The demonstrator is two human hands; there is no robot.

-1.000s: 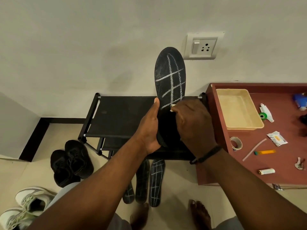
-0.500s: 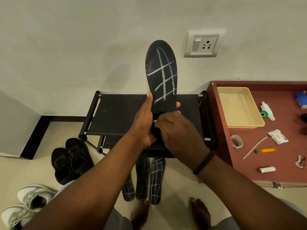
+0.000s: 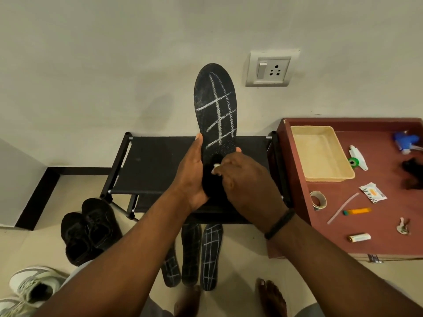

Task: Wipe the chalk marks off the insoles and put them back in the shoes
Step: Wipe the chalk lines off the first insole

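Observation:
My left hand grips a black insole by its heel end and holds it upright in front of the wall. White chalk grid lines cover its upper half. My right hand has its fingers curled on a dark cloth, which it presses against the insole's lower part just under the lowest chalk line. Three more chalk-marked insoles lie on the floor below my arms. A pair of black shoes stands to their left, and white sneakers sit at the bottom left corner.
A black shoe rack stands against the wall behind the hands. To the right is a red table with a beige tray, a tape roll, a battery and small items. My bare feet are on the floor.
The insole and both hands have drifted a little to the left. My right hand has slid down the insole towards the heel.

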